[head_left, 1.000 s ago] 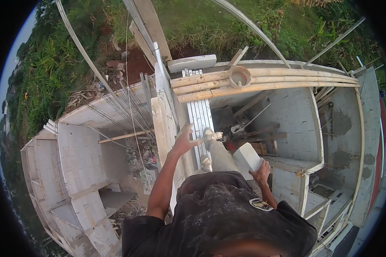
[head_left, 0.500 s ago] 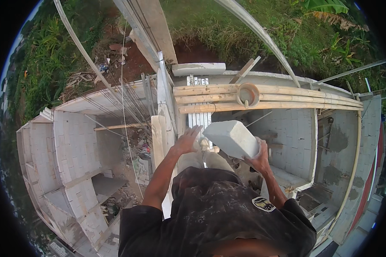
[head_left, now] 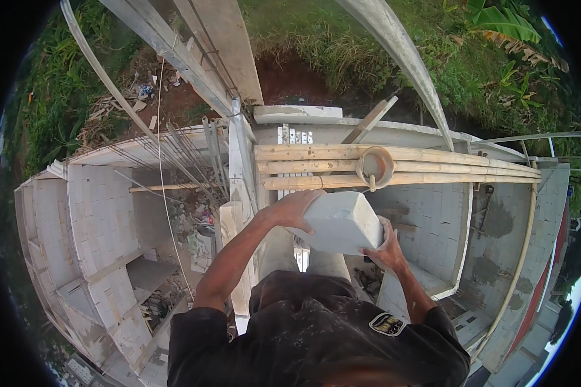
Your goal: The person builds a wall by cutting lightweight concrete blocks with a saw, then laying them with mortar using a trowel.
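A pale grey lightweight concrete block (head_left: 339, 226) is held out in front of my dark, dusty shirt. My left hand (head_left: 292, 209) grips its left end, fingers over the top. My right hand (head_left: 386, 248) is closed round the right end. Just beyond the block, three long bamboo poles (head_left: 445, 164) lie crosswise, carrying a round mortar-stained bucket (head_left: 375, 169) with a handle poking out. Light metal lengths (head_left: 294, 134) run under the poles. My legs (head_left: 326, 264) are partly hidden by the block and shirt.
Open, block-walled rooms (head_left: 103, 232) drop away on both sides, with rubble below. A narrow wall (head_left: 236, 219) runs along my left, with a hanging cord (head_left: 165, 213) and bundled rebar (head_left: 181, 155) beyond. Long slanting poles (head_left: 400, 51) reach overhead. Grassy ground lies past the wall edge.
The block has come up from low on the right to the middle before me. My left hand, free earlier, has taken hold of it. The view has shifted slightly.
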Available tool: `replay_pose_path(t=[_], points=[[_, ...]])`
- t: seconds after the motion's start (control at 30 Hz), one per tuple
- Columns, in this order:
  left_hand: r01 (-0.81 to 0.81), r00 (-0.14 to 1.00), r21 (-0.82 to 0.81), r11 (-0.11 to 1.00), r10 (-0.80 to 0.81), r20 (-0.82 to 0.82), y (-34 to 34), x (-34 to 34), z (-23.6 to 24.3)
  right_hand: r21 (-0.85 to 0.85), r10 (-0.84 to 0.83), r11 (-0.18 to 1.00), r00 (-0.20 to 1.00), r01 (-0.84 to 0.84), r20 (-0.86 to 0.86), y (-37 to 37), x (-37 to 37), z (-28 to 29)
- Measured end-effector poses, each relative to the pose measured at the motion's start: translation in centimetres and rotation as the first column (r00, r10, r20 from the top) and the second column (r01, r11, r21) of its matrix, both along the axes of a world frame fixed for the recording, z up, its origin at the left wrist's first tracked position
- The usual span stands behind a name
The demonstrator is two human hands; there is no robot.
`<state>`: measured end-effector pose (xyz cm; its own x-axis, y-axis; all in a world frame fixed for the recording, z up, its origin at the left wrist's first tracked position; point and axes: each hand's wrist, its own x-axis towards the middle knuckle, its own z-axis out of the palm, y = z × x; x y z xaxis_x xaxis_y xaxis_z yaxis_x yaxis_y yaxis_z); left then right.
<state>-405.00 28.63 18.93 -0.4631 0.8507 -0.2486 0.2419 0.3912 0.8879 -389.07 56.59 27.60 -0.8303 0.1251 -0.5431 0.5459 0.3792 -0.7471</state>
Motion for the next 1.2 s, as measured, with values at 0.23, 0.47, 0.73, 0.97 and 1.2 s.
replay_pose_path(t=[0.23, 0.47, 0.73, 0.97, 1.2], points=[[-0.074, 0.902, -0.1, 0.992, 0.024, -0.431, 2.4, -7.4, -7.6, 0.311, 0.283, 0.911, 0.959, -0.271, 0.005, 3.3, -8.7, -15.7], [-0.106, 0.737, -0.104, 0.989, 0.008, -0.676, 3.9, -16.3, -18.9, 0.408, 0.271, 0.902, 0.92, -0.141, -0.282, 4.0, -17.8, -32.6], [-0.053, 0.556, -0.273, 0.961, -0.199, -0.807, 7.1, -23.9, -24.4, 0.322, 0.207, 0.946, 0.821, -0.03, -0.532, 5.3, -25.4, -43.9], [-0.163, 0.524, -0.35, 0.923, -0.22, -0.823, 6.5, -30.2, -24.9, 0.244, 0.184, 0.969, 0.747, -0.03, -0.638, 3.0, -31.0, -44.7], [-0.285, 0.57, -0.471, 0.835, -0.247, -0.783, 3.1, -37.1, -28.2, 0.361, 0.303, 0.93, 0.707, -0.071, -0.639, -0.1, -36.4, -49.0]])
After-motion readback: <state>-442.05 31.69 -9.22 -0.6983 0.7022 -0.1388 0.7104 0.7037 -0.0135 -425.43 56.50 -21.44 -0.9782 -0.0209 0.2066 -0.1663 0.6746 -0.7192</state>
